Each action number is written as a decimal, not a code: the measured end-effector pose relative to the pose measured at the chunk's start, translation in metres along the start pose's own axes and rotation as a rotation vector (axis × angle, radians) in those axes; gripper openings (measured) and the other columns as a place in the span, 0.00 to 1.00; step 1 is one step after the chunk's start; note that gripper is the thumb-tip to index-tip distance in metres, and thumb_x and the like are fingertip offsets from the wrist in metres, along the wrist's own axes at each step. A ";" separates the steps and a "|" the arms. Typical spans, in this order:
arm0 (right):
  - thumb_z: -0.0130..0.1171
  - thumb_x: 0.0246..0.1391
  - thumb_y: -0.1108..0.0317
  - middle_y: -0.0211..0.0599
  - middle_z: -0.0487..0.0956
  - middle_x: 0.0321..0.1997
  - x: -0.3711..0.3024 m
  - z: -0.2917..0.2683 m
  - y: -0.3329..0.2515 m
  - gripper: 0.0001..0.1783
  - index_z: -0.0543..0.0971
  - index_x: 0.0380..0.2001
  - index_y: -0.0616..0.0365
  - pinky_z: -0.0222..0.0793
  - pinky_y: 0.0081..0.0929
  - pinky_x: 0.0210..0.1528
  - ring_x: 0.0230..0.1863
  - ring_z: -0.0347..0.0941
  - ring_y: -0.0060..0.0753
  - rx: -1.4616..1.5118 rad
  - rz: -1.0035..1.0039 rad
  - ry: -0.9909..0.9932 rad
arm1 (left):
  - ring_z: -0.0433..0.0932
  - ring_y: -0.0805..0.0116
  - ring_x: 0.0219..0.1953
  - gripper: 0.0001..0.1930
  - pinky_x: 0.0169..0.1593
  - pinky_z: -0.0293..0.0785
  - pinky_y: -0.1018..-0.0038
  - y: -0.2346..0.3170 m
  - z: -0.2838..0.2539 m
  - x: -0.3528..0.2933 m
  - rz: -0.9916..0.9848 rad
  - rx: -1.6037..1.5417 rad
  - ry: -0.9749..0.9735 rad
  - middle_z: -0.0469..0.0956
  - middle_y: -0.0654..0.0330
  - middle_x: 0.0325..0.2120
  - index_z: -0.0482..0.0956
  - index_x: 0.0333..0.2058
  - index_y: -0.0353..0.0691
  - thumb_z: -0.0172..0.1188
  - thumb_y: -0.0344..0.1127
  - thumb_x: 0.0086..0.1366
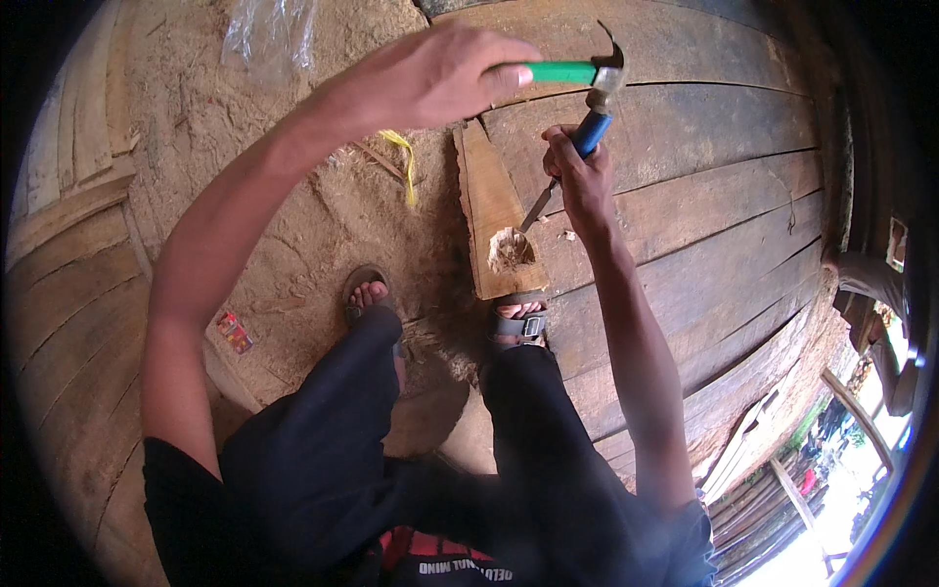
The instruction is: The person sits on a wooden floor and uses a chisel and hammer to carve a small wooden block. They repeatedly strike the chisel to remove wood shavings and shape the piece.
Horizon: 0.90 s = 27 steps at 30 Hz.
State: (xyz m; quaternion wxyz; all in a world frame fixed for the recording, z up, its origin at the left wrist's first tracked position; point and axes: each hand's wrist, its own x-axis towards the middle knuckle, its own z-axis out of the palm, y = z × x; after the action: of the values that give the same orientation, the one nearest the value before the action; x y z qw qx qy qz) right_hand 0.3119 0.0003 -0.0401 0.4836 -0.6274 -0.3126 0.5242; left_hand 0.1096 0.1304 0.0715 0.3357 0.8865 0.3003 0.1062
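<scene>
My left hand (445, 76) is wrapped round the green handle of a claw hammer (565, 72), its arm reaching across from the left. The hammer's metal head is at the butt of a blue-handled chisel (592, 134); whether they touch I cannot tell. Closed round that chisel is my right hand (584, 181). The chisel slants down to the left, its blade tip by the edge of a rough hollow. That hollow is cut into the near end of a wooden block (489, 191), which tapers toward its far end.
One sandalled foot (518, 318) is against the block's near end, the other (368, 292) on sawdust-covered ground. Wide planks (704, 210) lie to the right. Yellow string (403, 161), clear plastic (269, 37) and a small red wrapper (235, 333) lie leftward. A person (875, 284) is at far right.
</scene>
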 end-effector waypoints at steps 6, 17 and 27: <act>0.58 0.59 0.64 0.24 0.69 0.19 -0.001 0.005 -0.002 0.11 0.77 0.32 0.63 0.58 0.20 0.24 0.21 0.63 0.16 0.017 -0.029 -0.043 | 0.72 0.73 0.22 0.20 0.27 0.69 0.71 -0.007 0.000 0.006 -0.001 -0.087 0.156 0.75 0.57 0.21 0.74 0.55 0.38 0.51 0.44 0.71; 0.58 0.58 0.64 0.24 0.70 0.19 -0.001 0.004 -0.003 0.11 0.77 0.30 0.64 0.59 0.19 0.24 0.20 0.64 0.16 0.002 -0.017 -0.021 | 0.68 0.78 0.18 0.20 0.21 0.65 0.76 0.004 -0.009 0.011 -0.182 0.035 -0.124 0.73 0.60 0.19 0.75 0.55 0.40 0.51 0.46 0.71; 0.59 0.57 0.62 0.24 0.71 0.19 -0.003 0.005 -0.002 0.12 0.77 0.31 0.63 0.60 0.20 0.25 0.21 0.64 0.17 -0.014 -0.004 -0.050 | 0.68 0.71 0.15 0.14 0.19 0.67 0.69 0.027 -0.036 0.013 -0.178 -0.096 -0.204 0.72 0.61 0.16 0.75 0.45 0.31 0.48 0.36 0.71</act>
State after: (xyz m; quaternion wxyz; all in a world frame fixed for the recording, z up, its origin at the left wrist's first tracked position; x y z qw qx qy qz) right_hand 0.3063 0.0000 -0.0374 0.4724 -0.6169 -0.3292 0.5366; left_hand 0.1181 0.1410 0.1168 0.4147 0.8455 0.3365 -0.0005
